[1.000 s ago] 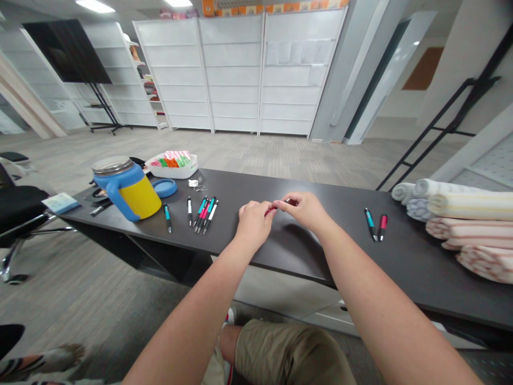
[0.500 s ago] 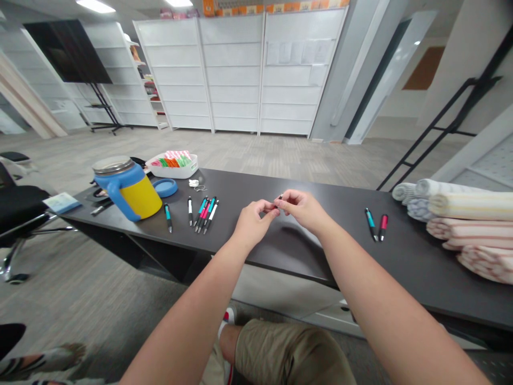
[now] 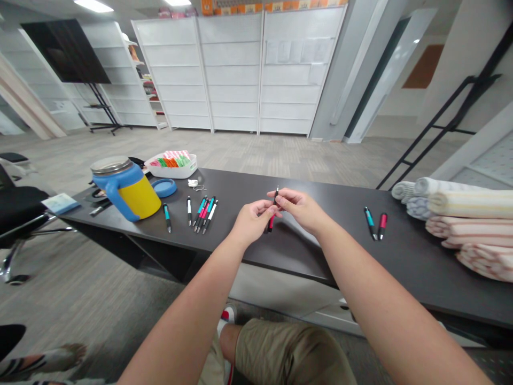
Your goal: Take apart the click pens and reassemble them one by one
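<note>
Both my hands meet over the middle of the dark table (image 3: 401, 267). Between them stands a red and black pen (image 3: 273, 212), nearly upright with its dark tip pointing up. My left hand (image 3: 251, 222) pinches the pen's lower part. My right hand (image 3: 301, 208) grips its upper part with curled fingers. To the left, several pens (image 3: 202, 212) in teal, pink, black and white lie side by side. At the right lie a teal pen (image 3: 369, 222) and a short red pen piece (image 3: 382, 224).
A yellow and blue jug (image 3: 127, 188) with a metal lid stands at the table's left end, with a blue lid (image 3: 164, 187) and a white tray (image 3: 173, 166) of colourful items behind it. Rolled and folded towels (image 3: 460, 219) fill the right end. An office chair (image 3: 16, 214) is at far left.
The pen went from lying sideways between my fingers to standing nearly upright. Both hands shifted slightly up and away from me while keeping their grip.
</note>
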`<action>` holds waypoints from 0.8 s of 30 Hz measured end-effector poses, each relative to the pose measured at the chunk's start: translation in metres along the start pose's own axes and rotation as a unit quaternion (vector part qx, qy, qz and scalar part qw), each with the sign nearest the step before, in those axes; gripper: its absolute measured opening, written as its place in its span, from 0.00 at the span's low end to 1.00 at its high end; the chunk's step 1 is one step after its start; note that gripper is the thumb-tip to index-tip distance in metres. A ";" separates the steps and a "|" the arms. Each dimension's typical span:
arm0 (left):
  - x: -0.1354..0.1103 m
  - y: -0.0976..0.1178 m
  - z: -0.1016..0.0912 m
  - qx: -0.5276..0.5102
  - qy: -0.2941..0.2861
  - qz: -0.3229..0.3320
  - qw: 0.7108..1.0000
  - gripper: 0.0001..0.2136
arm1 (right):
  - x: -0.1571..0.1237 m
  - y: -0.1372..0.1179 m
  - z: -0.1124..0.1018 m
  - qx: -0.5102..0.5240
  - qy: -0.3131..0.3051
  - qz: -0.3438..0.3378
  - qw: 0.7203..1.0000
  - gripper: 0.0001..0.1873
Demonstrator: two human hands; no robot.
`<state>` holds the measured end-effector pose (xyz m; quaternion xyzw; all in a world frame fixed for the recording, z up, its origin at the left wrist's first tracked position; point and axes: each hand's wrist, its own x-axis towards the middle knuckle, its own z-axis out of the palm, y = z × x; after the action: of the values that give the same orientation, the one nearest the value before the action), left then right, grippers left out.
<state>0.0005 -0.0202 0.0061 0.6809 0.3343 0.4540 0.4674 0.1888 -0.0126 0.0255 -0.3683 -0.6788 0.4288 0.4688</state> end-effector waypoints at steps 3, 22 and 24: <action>0.000 0.000 0.000 -0.013 -0.018 -0.004 1.000 0.16 | -0.001 -0.001 0.001 0.030 -0.014 0.022 0.999 0.23; 0.005 -0.004 0.002 -0.099 0.114 -0.043 0.988 0.18 | 0.008 0.012 -0.011 -0.251 0.103 -0.019 0.962 0.23; 0.007 -0.008 -0.002 -0.130 0.161 -0.065 0.976 0.18 | 0.007 0.017 -0.013 -0.366 0.117 -0.035 0.923 0.21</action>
<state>0.0013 -0.0105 0.0015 0.5090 0.3867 0.5659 0.5206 0.2007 0.0031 0.0142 -0.5380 -0.7411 0.0876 0.3919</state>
